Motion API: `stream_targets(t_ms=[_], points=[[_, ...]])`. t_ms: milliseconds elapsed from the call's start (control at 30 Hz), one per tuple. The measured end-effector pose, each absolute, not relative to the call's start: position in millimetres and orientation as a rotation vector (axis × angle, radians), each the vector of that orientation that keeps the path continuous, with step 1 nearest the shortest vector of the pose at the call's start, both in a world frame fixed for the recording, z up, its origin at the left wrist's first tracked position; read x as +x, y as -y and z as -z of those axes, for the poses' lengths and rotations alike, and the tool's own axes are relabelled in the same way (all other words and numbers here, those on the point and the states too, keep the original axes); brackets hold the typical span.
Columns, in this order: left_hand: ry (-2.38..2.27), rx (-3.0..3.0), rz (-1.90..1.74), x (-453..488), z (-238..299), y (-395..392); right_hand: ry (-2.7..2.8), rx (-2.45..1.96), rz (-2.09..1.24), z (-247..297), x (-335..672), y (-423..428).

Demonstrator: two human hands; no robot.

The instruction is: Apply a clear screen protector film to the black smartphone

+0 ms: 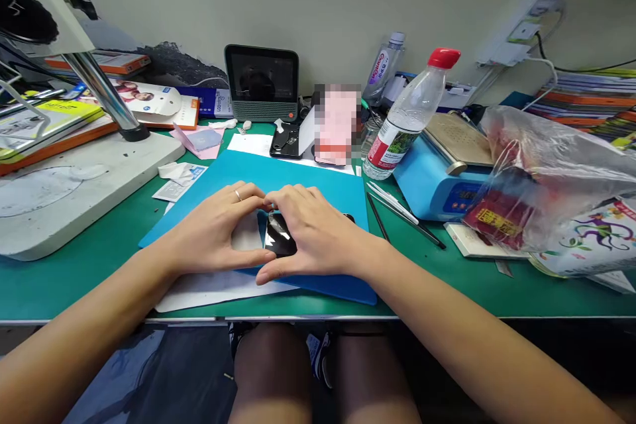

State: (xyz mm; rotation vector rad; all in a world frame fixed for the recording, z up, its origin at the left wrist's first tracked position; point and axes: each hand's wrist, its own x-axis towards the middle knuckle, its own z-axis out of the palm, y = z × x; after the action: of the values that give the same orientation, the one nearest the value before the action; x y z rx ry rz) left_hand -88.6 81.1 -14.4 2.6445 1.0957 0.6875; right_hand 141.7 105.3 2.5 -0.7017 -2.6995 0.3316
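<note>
A glossy black phone (278, 235) lies sideways, low over the blue work mat (318, 179). My left hand (218, 228), with a ring on one finger, curls around its left end. The left thumb is at the near corner and the fingertips are at the far corner. My right hand (318, 232) arches over the phone, thumb at the near edge and fingers on the far edge. Most of the phone is hidden under this hand; a small dark end shows beyond the knuckles. Both hands' fingertips nearly meet.
A microscope stand base (89, 195) stands left. Behind are a smart display (262, 83) and a black phone part (288, 139). At right are a red-capped bottle (405, 119), a blue heating device (427, 179), pens (392, 202) and a plastic bag (551, 165).
</note>
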Motion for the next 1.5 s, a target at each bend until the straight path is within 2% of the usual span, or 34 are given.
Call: stream_targets(t_ms=[333,467,667,867,1033,1300,1500], points=[[-1.131,2.565,-0.698,-86.6,12.0,-79.3,2.544,-0.666,-0.798,-19.8,164.1,-117.4],[-1.174,2.554,-0.705,-87.7,11.2,-80.1,2.399,-0.688,-0.802,-42.2,174.5,-120.1],[-1.251,2.555,-0.921,-90.3,14.0,-86.6,2.071,-0.641,-0.814,-80.0,189.8,-136.4],[-1.389,2.587,-0.914,-94.1,17.9,-92.3,1.757,-0.592,-0.969,-39.6,179.9,-167.2],[-1.452,2.553,-0.853,-96.1,19.1,-91.7,1.782,-0.72,-1.095,-13.5,197.1,-172.2],[-1.462,2.547,-0.59,-93.7,10.2,-85.7,2.015,-0.802,-0.885,0.7,251.0,-179.9],[-1.502,2.473,-0.563,-88.8,9.3,-84.1,2.176,-0.849,-0.735,20.1,255.0,-185.6]])
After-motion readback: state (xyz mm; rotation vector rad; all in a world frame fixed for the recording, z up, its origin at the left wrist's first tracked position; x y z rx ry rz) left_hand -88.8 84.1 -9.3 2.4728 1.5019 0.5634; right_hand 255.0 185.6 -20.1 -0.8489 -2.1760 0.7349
